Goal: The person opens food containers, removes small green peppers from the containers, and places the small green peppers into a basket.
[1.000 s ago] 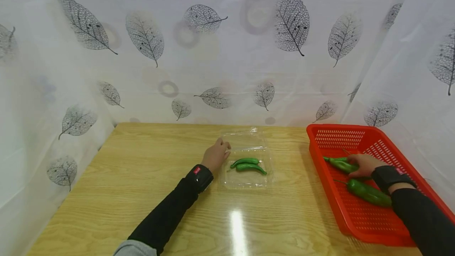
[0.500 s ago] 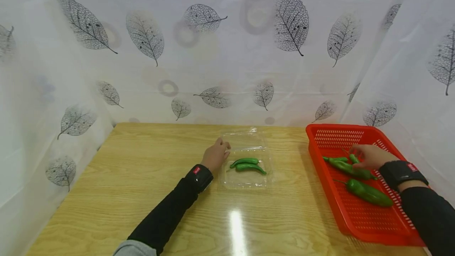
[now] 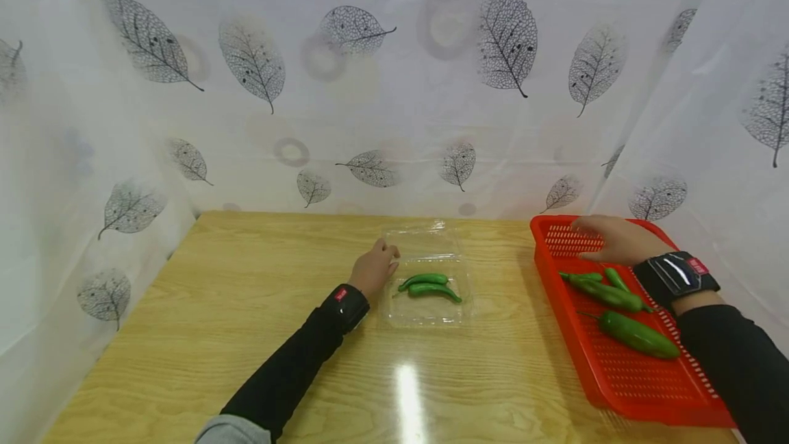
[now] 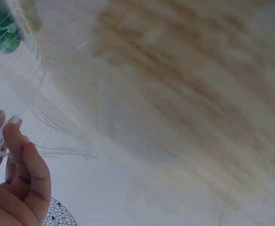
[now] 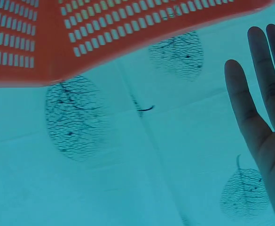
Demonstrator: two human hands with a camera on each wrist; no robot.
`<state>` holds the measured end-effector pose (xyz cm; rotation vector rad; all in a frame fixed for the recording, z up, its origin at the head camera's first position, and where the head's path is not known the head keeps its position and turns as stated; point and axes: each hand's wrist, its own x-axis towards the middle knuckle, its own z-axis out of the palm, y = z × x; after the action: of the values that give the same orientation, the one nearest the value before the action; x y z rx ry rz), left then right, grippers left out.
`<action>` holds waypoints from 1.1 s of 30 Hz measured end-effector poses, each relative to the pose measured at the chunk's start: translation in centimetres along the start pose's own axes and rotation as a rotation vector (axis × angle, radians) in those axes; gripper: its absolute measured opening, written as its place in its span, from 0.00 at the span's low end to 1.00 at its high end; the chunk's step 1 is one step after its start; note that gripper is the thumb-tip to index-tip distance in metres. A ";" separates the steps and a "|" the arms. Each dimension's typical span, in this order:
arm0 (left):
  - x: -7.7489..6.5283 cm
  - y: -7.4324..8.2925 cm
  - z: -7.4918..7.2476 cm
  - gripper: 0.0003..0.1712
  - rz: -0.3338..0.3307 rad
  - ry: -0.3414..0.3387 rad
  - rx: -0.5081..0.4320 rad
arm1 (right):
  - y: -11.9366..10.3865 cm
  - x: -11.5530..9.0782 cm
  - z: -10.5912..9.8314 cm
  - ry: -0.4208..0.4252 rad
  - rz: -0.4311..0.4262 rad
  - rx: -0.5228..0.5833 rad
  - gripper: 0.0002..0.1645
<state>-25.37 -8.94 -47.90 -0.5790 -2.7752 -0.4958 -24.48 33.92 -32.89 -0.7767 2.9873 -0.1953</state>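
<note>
My left hand (image 3: 372, 269) pinches the left edge of a clear plastic clamshell box (image 3: 425, 321), whose lid lies folded back. Closer in the left wrist view, thumb and fingers of that hand (image 4: 22, 179) hold the clear rim. Two slim green chili peppers (image 3: 434, 290) lie inside the box. Over the back of a red plastic basket (image 3: 653, 403) hovers my right hand (image 3: 622, 242), holding nothing visible. The right wrist view shows its fingers (image 5: 240, 96) straight and spread. Below it in the basket are a thick green pepper (image 3: 637, 335), a long one (image 3: 607, 293) and smaller ones (image 3: 616, 279).
Both the box and basket stand on a wooden table (image 3: 246, 279), the basket at the right edge. A white curtain (image 3: 394, 108) with a leaf print hangs behind and along both sides. The basket's slotted walls rise around the peppers.
My right hand has lifted off the peppers and moved toward the back of the basket, its fingers opening out. The left hand and the box have stayed put.
</note>
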 end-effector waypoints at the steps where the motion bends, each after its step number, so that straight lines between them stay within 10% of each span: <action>1: 0.0 0.0 0.0 0.09 -0.001 -0.002 -0.001 | -0.7 0.3 -0.2 0.003 -0.017 0.002 0.31; 17: 0.1 0.0 -0.2 0.10 -0.015 -0.032 -0.014 | -11.2 7.6 3.6 -0.009 -0.346 -0.085 0.27; 33: 0.0 0.0 -0.1 0.10 -0.016 -0.028 -0.009 | -17.3 11.2 10.1 -0.187 -0.406 -0.084 0.27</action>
<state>-25.37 -8.94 -47.76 -0.5700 -2.8081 -0.5082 -25.09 12.33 -40.73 -1.3249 2.6479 -0.0092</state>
